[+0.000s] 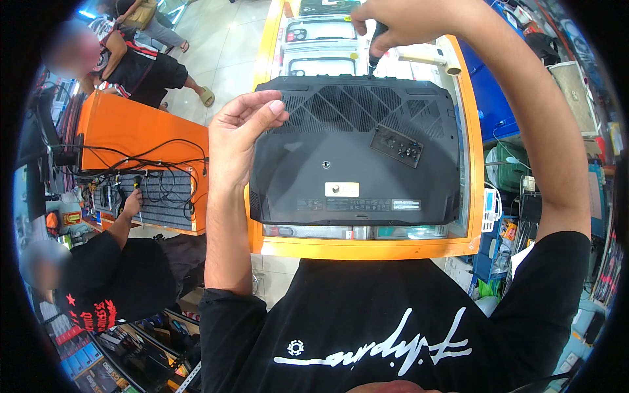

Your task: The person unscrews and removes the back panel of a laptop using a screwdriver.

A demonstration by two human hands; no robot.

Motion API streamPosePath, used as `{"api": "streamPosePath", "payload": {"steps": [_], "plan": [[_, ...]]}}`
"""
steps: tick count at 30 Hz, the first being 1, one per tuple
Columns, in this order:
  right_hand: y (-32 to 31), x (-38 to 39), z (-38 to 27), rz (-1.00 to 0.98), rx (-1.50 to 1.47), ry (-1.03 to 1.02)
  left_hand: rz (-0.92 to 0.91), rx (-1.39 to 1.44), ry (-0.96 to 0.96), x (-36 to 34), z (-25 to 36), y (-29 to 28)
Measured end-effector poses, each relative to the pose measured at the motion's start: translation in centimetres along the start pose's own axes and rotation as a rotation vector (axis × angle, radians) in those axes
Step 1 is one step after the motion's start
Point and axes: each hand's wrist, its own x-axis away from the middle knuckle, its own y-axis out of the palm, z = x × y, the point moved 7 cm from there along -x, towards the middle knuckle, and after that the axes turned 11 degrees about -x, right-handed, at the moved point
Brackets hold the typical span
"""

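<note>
Right hand (386,27), upper centre, grips black-handled metal screwdriver (374,57) at upper edge of crosswise black rectangular plastic laptop (295,167); left hand (241,121) half-curled, contents unclear

black T-shirt (386,298), short sleeves (553,288), white script lettering (409,347)

white script (400,347) is printed on the wearer's black shirt (354,295), red lettering (98,317) on a co-worker's shirt (141,268); labels (342,189) on the laptop (288,160) cannot be read.
</note>
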Motion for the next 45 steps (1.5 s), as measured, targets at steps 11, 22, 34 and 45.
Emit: {"api": "streamPosePath", "payload": {"steps": [11, 22, 34, 45], "plan": [[1.1, -0.4, 0.7, -0.028, 0.003, 0.024, 0.002, 0.011, -0.026, 0.2, 0.1, 0.2], [1.0, -1.0, 0.3, -0.069, 0.057, 0.137, -0.004, 0.018, -0.042, 0.3, 0.0, 0.3], [-2.0, 9.2, -4.4, 0.747, -0.684, -0.370, 0.092, 0.168, -0.005, 3.2, 1.3, 1.0], [0.7, 14.3, -4.6, 0.769, -0.869, -0.295, -0.063, 0.335, 0.074, 5.3, 2.8, 4.4]]}}
